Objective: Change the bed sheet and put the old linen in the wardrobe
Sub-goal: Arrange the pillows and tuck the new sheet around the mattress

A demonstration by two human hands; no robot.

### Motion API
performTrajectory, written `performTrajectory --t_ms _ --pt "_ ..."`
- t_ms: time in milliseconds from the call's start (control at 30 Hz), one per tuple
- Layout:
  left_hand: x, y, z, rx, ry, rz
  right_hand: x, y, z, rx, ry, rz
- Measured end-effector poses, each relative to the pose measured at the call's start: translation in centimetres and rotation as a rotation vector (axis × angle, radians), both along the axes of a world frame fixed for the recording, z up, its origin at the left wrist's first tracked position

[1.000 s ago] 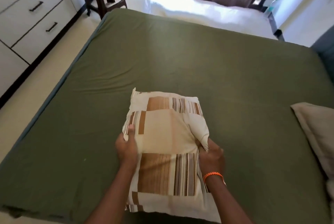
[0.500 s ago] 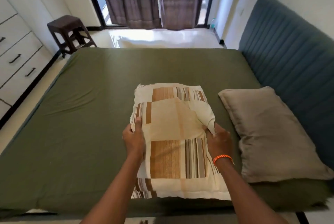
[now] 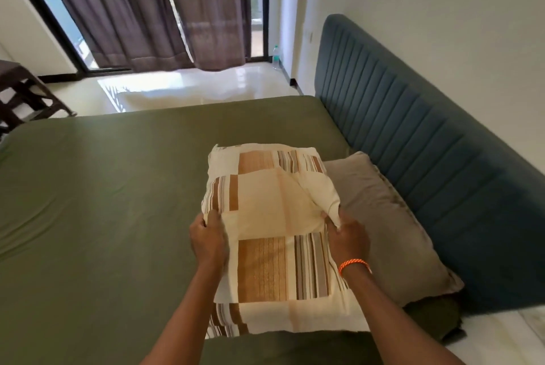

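A person stands at the side of a bed, holding a patterned pillow (image 3: 274, 229) with both hands above the olive-green bed sheet (image 3: 103, 202). The pillow's cover is cream with brown, tan and grey striped blocks. The left hand (image 3: 209, 239) grips the pillow's left edge, its fingers curled over the fabric and clamped on it. The right hand (image 3: 348, 239) pinches the right edge, where a loose cream flap of the cover folds up and over just above the knuckles; its fingers are closed on that fabric. An orange thread bracelet (image 3: 354, 264) circles the right wrist.

The pillow's near end rests on or just above the sheet at the bed's near edge; which of the two cannot be told. Its far right corner overlaps a plain grey pillow (image 3: 398, 235), which lies on the sheet against the blue channel-stitched headboard (image 3: 427, 164) on the right.

The green sheet covers the whole mattress and looks smooth, with faint creases towards the left. Beyond the bed, a glossy pale floor (image 3: 191, 84) reflects daylight from a glass door hung with brown curtains (image 3: 147, 11). A small plastic bottle (image 3: 276, 56) stands on the floor by the wall near the door. A dark wooden stool (image 3: 20, 93) shows at the left edge.
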State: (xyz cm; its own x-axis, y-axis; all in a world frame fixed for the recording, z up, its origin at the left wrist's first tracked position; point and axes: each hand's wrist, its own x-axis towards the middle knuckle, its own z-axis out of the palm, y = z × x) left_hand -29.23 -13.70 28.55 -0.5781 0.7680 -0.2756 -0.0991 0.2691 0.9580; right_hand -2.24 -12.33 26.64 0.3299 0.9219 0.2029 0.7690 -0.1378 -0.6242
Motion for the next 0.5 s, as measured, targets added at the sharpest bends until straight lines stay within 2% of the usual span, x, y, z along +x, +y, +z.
performTrajectory --t_ms 100,233,500 --pt "2.5 4.4 -1.1 -0.007 -0.046 -0.012 2.3 4.5 -1.2 -0.009 0.009 0.019" --pt "5.4 10.0 -3.0 -0.036 -0.012 -0.027 5.3 10.1 -3.0 -0.041 0.048 0.016" --pt "12.8 20.6 -6.1 0.035 -0.009 -0.167 11.0 20.7 -6.6 -0.056 0.127 -0.051"
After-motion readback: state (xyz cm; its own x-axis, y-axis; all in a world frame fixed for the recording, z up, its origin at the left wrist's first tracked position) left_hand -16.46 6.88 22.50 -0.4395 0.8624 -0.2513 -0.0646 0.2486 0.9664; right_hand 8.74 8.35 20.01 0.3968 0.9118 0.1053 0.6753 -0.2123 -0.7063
